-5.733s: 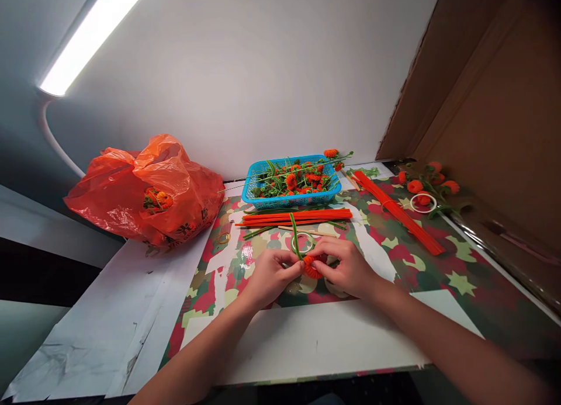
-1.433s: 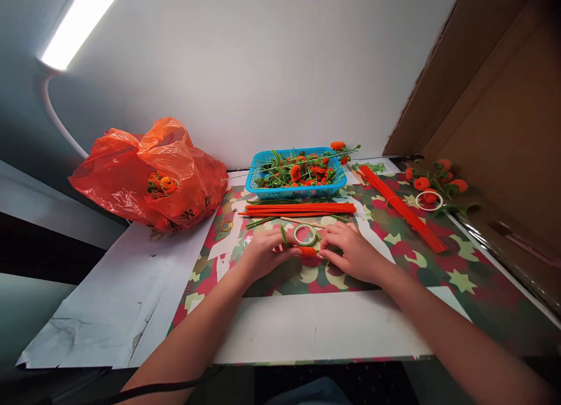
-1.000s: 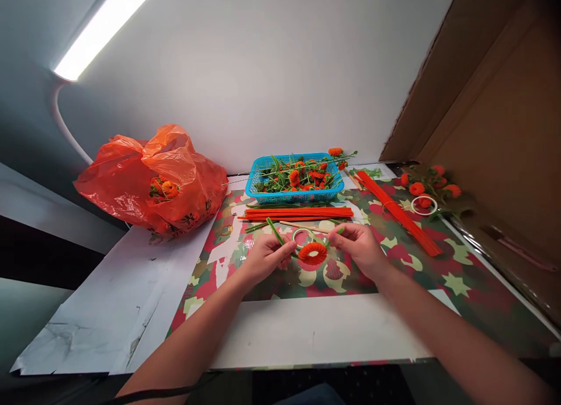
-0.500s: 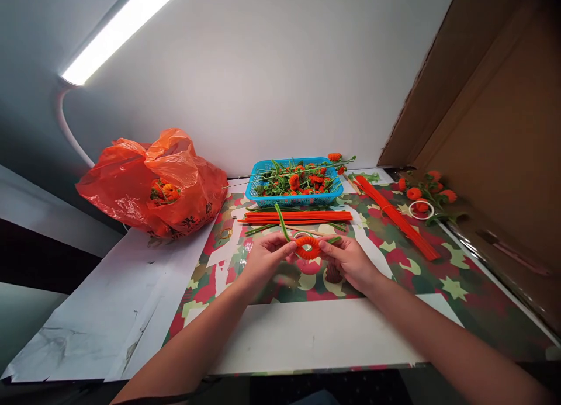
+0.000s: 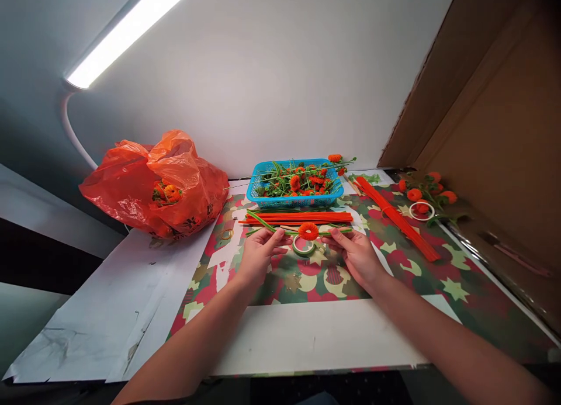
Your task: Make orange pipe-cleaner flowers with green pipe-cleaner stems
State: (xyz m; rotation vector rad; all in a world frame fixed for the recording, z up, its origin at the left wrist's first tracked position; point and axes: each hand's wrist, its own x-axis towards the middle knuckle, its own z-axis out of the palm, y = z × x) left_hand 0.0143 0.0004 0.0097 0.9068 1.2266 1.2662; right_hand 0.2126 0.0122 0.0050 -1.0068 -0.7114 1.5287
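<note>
My left hand and my right hand each pinch one end of a green pipe-cleaner stem, pulled out straight between them. An orange coiled pipe-cleaner flower sits on the middle of that stem, lifted a little above the table. Just under the flower a white tape ring lies on the camouflage-patterned paper. Both hands are closed on the stem ends.
A row of orange pipe cleaners lies behind the hands, another bundle to the right. A blue basket holds several finished flowers. An orange plastic bag sits left. More flowers and a second tape ring lie far right by cardboard.
The hands have moved apart, pulling the green stem out straight. The orange coil, earlier an open ring held between the fingers, now looks like a tighter round flower on the stem.
</note>
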